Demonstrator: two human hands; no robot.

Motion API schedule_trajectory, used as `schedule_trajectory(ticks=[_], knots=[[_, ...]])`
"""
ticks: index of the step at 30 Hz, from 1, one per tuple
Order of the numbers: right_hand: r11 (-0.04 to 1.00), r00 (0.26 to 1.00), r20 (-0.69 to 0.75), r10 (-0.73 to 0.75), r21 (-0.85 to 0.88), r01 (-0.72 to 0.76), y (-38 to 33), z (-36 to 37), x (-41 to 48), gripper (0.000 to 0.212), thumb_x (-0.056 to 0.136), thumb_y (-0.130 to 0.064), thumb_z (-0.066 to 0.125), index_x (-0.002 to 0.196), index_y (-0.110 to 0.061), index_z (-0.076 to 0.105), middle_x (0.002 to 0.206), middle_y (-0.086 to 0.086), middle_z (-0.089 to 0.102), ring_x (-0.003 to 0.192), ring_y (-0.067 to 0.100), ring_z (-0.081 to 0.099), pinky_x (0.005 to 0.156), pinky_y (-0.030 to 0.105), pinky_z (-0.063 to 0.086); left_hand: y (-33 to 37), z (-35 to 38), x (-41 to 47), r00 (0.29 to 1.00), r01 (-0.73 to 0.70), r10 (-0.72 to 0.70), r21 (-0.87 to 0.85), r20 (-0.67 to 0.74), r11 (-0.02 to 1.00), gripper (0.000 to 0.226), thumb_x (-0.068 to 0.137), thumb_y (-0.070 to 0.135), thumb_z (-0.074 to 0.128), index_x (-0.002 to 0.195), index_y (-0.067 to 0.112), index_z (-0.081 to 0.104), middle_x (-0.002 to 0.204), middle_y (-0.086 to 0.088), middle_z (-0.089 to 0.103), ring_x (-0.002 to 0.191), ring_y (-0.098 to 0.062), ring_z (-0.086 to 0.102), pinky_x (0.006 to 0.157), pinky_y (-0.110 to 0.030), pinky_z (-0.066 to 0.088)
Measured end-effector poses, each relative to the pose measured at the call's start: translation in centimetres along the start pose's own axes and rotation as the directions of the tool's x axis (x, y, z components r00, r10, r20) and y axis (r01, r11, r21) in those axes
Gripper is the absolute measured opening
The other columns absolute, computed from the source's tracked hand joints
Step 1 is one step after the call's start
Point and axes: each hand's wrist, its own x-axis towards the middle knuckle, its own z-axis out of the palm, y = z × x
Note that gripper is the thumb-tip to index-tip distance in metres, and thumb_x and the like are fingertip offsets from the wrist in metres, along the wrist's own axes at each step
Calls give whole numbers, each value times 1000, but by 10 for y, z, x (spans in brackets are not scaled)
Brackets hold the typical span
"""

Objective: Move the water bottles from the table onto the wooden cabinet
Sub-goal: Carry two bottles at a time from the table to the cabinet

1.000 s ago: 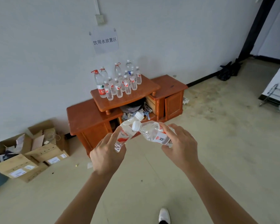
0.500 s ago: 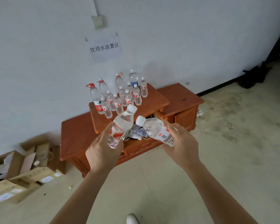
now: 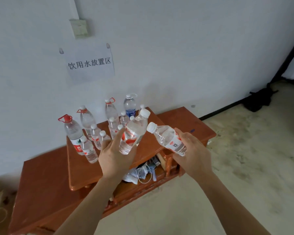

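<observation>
- Two tiers are making up the wooden cabinet (image 3: 49,180) against the white wall: a low base and a raised top shelf (image 3: 148,146) sitting over an open, cluttered compartment.
- Roughly a dozen bottles are already standing on that shelf as a cluster (image 3: 98,133), large handled ones at the back and small ones in front, and they are crowding its left and rear part, while the right front is lying bare.
- Both hands are hovering over the shelf, each closed around one small bottle, and neither bottle is touching wood yet.
- Wrapped around the lower body of the red-labelled bottle (image 3: 134,133), the left hand (image 3: 115,156) is holding it tilted, cap up and leaning to the right, just beside the standing cluster.
- Gripping the white-labelled bottle (image 3: 168,139) near its base, the right hand (image 3: 192,153) is holding it tilted steeply, cap pointing up and left, close to the other bottle's neck.
- Judging the step as placing: each bottle is needing to be turned upright before lowering, then set base-flat on the bare area to the right of the cluster.
- Lowering them one at a time is looking wiser, since the left hand's knuckles are sitting very near the small front bottles and a nudge could topple several.
- Releasing only once each base is resting flat, well in from the shelf's front edge, should be keeping them steady.
</observation>
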Motion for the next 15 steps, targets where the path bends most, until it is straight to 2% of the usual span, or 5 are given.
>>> schedule_trajectory(ticks=[5,8,10,13,15], knots=[[997,997,-2,77,18,-76,47,22,81,87,74,-30,87,150,-24,45,122,-1,65,107,17,64,71,29,57,1,84,65,982,124,-122,-3,143,992,75,76,43,84,143,33,52,105,-5,71,103,-28,62,75,-33,49],[988,991,14,136,70,-136,88,47,130,89,74,-27,88,151,-25,44,122,-3,64,107,14,62,74,24,49,-7,143,92,960,193,-189,-2,208,981,78,78,45,80,147,32,46,119,-4,69,109,-28,63,84,-43,55],[982,988,42,152,108,-155,116,69,163,87,75,-28,88,150,-27,44,123,-5,64,105,10,60,75,19,43,-10,182,106,937,245,-242,17,252,969,78,79,46,80,147,32,44,127,0,67,114,-25,63,89,-43,54],[962,974,145,171,190,-197,160,109,227,83,75,-29,87,146,-31,44,124,-12,63,104,5,60,71,11,37,-16,247,130,895,348,-352,62,274,935,77,77,41,83,144,29,47,126,1,68,111,-24,64,89,-41,55],[945,963,210,167,245,-218,176,130,256,83,73,-31,89,142,-31,43,125,-13,64,106,7,64,72,13,43,-18,272,139,853,421,-432,101,294,901,76,76,40,83,142,30,47,120,3,69,105,-22,66,86,-40,56]])
